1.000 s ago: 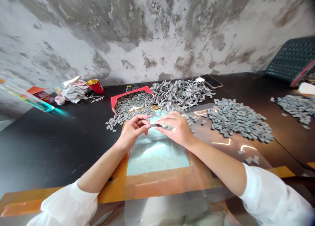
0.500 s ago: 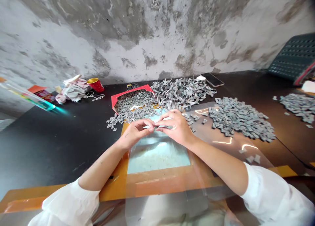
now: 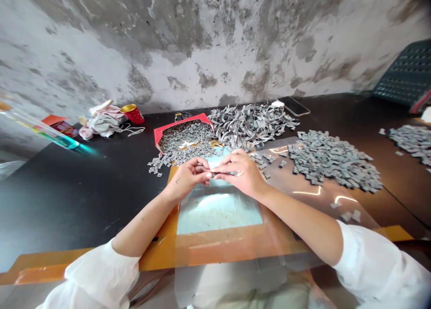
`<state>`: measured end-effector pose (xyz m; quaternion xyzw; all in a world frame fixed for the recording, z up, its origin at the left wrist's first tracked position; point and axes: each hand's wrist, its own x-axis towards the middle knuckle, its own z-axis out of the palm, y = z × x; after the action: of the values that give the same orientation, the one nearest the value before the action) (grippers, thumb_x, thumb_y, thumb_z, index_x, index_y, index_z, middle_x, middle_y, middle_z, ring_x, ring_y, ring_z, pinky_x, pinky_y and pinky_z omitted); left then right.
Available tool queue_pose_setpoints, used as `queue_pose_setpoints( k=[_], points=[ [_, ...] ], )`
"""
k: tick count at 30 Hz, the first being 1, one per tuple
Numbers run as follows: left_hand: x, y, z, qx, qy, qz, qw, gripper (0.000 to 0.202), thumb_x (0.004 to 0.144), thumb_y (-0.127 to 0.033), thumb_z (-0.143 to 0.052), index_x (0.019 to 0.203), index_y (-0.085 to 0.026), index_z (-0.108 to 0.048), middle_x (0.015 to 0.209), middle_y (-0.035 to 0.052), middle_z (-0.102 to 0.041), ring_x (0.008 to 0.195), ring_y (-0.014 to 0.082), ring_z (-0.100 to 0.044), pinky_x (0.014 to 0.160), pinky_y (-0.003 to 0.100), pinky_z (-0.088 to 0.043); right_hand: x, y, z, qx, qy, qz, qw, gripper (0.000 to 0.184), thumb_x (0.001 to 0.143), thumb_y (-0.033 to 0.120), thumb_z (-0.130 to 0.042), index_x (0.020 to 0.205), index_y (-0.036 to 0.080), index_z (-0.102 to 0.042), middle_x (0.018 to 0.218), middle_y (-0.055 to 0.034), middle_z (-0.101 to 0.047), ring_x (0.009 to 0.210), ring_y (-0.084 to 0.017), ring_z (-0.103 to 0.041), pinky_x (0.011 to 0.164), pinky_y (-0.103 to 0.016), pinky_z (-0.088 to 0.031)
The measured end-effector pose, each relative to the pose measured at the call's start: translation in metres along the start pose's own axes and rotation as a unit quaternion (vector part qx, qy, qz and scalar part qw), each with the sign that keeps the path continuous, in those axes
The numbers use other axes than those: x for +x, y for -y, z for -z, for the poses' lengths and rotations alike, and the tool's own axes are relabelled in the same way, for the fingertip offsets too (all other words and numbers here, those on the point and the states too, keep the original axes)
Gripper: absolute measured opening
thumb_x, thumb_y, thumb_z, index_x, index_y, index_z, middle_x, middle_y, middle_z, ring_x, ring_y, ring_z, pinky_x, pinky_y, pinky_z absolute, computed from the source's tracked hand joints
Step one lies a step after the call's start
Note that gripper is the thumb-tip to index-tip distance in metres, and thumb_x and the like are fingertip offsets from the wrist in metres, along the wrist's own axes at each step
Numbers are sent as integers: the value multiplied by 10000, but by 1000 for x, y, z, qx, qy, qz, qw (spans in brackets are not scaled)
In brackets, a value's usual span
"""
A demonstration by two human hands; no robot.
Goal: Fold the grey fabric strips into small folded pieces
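Observation:
My left hand [image 3: 187, 178] and my right hand [image 3: 241, 172] meet fingertip to fingertip above a pale blue panel [image 3: 218, 210] on the table. Both pinch a small grey piece [image 3: 211, 171] between them; most of it is hidden by the fingers. Just beyond the hands lies a red tray [image 3: 168, 132] full of small grey pieces, with several spilled at its near edge. A heap of long grey strips [image 3: 247, 125] lies behind my right hand. A pile of small grey squares [image 3: 333, 161] lies to the right on a clear plastic sheet [image 3: 313, 197].
The black table [image 3: 74, 188] has an orange front edge. At the back left are a red cup [image 3: 133, 114], crumpled cloth [image 3: 103, 123], a clear plastic tube [image 3: 40, 129]. A phone [image 3: 294, 106] lies at the back; another grey pile [image 3: 412, 138] and a dark crate [image 3: 404, 76] are far right.
Both hands stayed together, shifting slightly farther from me and closing tighter on the small piece; the camera tilted a little.

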<state>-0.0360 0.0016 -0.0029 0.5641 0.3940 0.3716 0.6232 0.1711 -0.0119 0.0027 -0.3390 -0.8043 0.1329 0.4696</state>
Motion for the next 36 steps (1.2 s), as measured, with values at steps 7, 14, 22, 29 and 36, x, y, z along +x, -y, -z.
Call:
queue_pose_setpoints(
  k=[7,14,22,29,36],
  points=[
    [1,-1,-3,25,-17,-13,999,354,685,-257,-801,838,-177,-492,683,-43,-640,558,88,-620,565,203,-522,-1,0,-2,-5,16,-23,1000,180,745,272,-767,924,290,-774,818,-24,-692,822,-190,-489,749,-321,-459],
    [0,0,-6,63,-56,-62,995,328,648,-248,-819,826,-160,-559,759,-13,-640,615,99,-614,577,218,-540,-1,6,-3,60,53,-114,990,308,775,215,-739,1077,274,-714,848,7,-730,858,-177,-581,829,-336,-464],
    [-1,2,-2,197,-43,-148,968,239,715,-308,-775,892,-165,-706,822,50,-696,723,151,-652,661,263,-569,-1,4,-5,142,61,-172,973,309,825,215,-623,1129,243,-672,877,-10,-688,811,-138,-597,793,-298,-485],
    [-10,-11,-9,390,-76,-288,871,122,782,-267,-703,888,-207,-715,897,52,-717,859,183,-659,836,311,-530,-1,7,-5,220,64,-171,958,376,838,213,-574,1214,231,-588,856,3,-643,788,-120,-602,791,-279,-499],
    [-10,-9,-13,335,-96,-203,915,160,764,-296,-710,880,-187,-700,868,42,-716,807,174,-666,812,298,-546,1,9,-1,164,51,-166,971,330,824,190,-568,1148,221,-621,815,4,-642,764,-124,-607,764,-274,-488]
  ],
)
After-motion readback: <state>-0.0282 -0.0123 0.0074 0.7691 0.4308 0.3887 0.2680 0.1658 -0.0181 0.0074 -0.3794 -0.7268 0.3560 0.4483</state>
